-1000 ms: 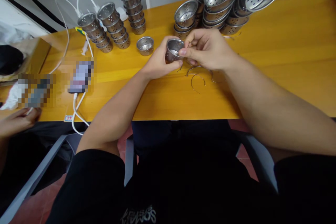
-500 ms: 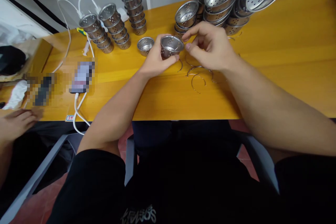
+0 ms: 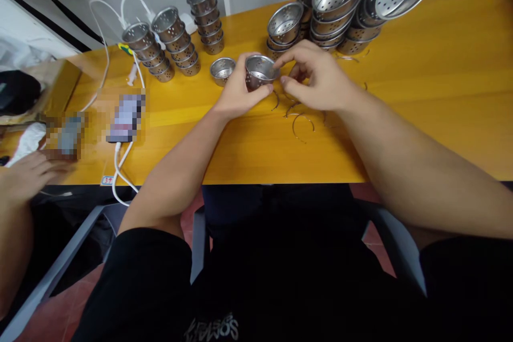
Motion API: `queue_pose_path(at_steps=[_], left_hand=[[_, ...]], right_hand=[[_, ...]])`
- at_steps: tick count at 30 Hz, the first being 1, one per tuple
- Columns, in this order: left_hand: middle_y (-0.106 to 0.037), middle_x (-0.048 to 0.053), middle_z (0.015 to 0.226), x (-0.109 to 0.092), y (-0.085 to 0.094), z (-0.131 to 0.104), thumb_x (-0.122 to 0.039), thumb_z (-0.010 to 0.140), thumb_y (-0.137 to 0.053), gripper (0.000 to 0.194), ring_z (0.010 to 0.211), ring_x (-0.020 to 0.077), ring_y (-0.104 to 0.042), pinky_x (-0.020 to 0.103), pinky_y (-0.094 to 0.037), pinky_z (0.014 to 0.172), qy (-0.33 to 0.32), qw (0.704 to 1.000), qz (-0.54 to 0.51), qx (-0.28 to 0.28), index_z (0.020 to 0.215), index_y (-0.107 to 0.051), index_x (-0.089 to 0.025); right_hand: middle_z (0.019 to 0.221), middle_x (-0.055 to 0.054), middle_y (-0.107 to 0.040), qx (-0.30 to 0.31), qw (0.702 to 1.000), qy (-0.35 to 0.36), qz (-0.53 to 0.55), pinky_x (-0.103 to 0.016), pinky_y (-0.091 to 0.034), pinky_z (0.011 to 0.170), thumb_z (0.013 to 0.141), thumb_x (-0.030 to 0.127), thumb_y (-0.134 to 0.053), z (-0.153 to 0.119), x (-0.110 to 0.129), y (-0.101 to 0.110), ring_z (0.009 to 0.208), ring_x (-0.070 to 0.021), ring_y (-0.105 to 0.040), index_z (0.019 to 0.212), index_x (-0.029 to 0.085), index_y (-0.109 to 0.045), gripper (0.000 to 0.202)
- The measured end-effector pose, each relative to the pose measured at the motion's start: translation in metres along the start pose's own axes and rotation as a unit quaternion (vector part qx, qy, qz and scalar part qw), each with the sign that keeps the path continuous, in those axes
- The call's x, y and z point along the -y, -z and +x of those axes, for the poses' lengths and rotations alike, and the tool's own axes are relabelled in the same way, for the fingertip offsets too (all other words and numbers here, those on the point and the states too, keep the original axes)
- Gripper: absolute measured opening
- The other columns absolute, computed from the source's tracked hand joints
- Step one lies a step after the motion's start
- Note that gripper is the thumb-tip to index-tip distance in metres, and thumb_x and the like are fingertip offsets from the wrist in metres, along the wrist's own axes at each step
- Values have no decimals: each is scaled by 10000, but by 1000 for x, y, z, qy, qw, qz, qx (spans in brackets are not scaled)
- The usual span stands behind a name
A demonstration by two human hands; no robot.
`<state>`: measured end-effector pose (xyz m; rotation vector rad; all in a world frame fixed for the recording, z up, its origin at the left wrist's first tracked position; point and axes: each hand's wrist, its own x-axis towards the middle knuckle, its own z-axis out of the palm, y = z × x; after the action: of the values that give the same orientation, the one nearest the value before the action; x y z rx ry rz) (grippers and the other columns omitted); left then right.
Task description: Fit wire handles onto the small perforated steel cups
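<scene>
Fingers of the left hand (image 3: pixel 241 93) wrap a small metal cup (image 3: pixel 262 68), thumb along its near side and the rest mostly hidden by the hand and the cup; they grip it upright, mouth upward. On the right hand (image 3: pixel 318 80), index finger and thumb stand spread with a gap between them, the index tip at the cup's right rim. Whether its curled fingers hide anything thin, I cannot tell.

A push from that index finger could tip the cup if the left thumb slackens; the smooth metal would likely give little friction. A fingertip might also be scratched should the rim be rough, though its edge is too small to judge.

Just under and beside the right hand, thin curved wires (image 3: pixel 293 125) lie loose on the tabletop (image 3: pixel 433 75). Being so slight, they could be swept aside or tangled by a lowered wrist. Close to the left hand sits a second cup (image 3: pixel 223 69), which a careless knuckle might knock.

Farther out, stacked small cups (image 3: pixel 182 45) stand back to the left, while larger perforated cups (image 3: pixel 334 2) lean at the back right; a bump could topple those tilted piles.
</scene>
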<state>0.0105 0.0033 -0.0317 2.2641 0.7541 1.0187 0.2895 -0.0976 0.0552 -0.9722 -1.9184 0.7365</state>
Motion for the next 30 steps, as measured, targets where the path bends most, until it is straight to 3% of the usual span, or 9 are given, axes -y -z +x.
queue_pose_path(at_steps=[8,14,18,24,30], left_hand=[[-665,152,1677,3,-1,-4,-718,1244,-742,863,1587,360,-742,608,-548,1489,-31,999,13,7,1876,-370,-265],[-619,186,1802,13,-1,-1,-928,1202,-734,1002,1683,398,-687,605,-550,1503,-28,999,23,-3,1898,-362,-311],[-507,221,1946,20,1,-1,-1054,1127,-740,1120,1641,418,-712,603,-690,1310,25,999,0,-26,1929,-341,-382],[-571,186,1945,-10,6,-6,-862,1147,-885,921,1675,461,-716,652,-723,1298,116,993,14,-31,1861,-523,-406],[-563,184,1956,-14,4,-5,-812,1163,-894,852,1670,445,-716,620,-733,1276,112,993,0,-29,1810,-549,-379]], right_hand=[[1387,-83,-794,60,996,58,-13,-584,-696,962,1017,602,-1041,1,-13,-10,965,-301,-751,1346,396,-916,408],[1434,-85,-833,28,999,29,-22,-560,-678,928,1097,628,-1014,3,-13,-9,954,-287,-672,1313,405,-896,333],[1354,-153,-826,-16,993,11,-116,-541,-698,888,1117,602,-990,9,-27,6,955,-307,-746,1246,326,-866,328],[1337,-196,-896,0,977,-29,-209,-639,-760,1101,1240,701,-799,7,-38,19,1153,-417,-869,1338,307,-872,413],[1326,-174,-927,5,976,-40,-214,-632,-732,1185,1242,432,-798,17,-33,3,1226,-424,-894,1303,273,-890,193]])
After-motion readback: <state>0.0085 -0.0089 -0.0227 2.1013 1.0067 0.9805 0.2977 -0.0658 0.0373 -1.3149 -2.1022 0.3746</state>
